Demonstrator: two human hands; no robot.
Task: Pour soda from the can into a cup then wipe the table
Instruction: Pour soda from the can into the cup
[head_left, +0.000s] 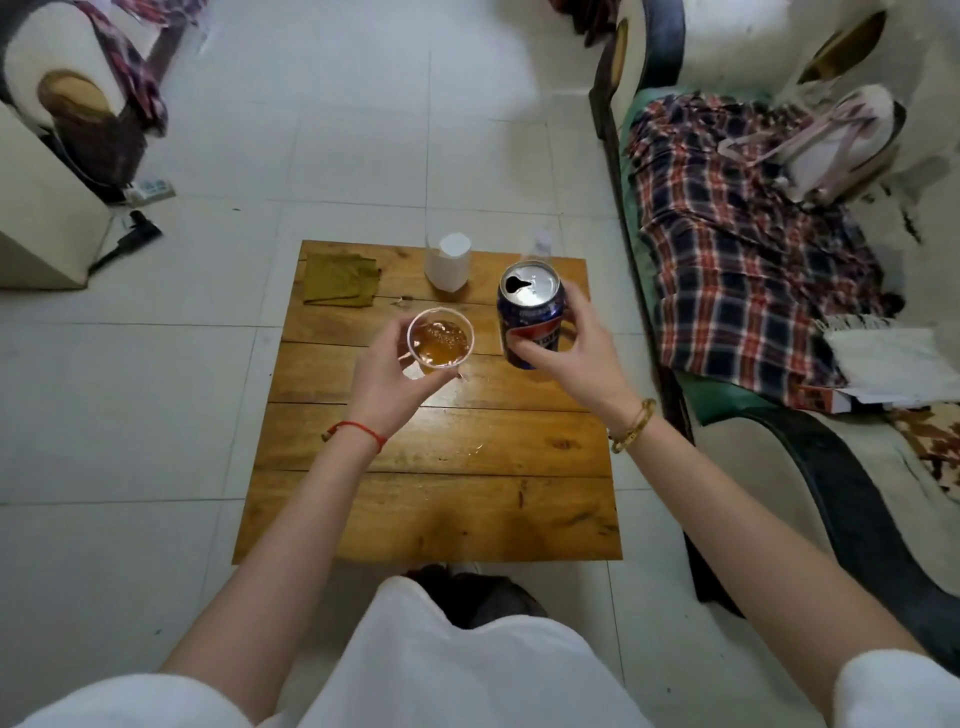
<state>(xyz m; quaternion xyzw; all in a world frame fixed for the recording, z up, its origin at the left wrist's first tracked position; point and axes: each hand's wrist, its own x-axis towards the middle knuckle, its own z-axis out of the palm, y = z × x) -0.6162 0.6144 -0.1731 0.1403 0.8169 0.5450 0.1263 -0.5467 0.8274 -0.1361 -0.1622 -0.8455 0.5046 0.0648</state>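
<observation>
Left hand (387, 371) grips cup (440, 340), right hand (576, 345) grips can (530, 312)

white container (448, 262) on table's far edge; plaid blanket (737, 234) on sofa

Pale tiled floor (363, 130) reflecting soft daylight. Wooden worktop (441, 499) standing at centre. Sofa (810, 467) at 3 o'clock wearing plaid blanket (727, 249). Armchair (47, 171) sitting at 10 o'clock.

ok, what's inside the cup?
The cup, held by the left hand, holds amber soda with foam bubbles on top, filling it partway. The bottom is hidden by the liquid. The right hand holds the can upright beside it.
</observation>
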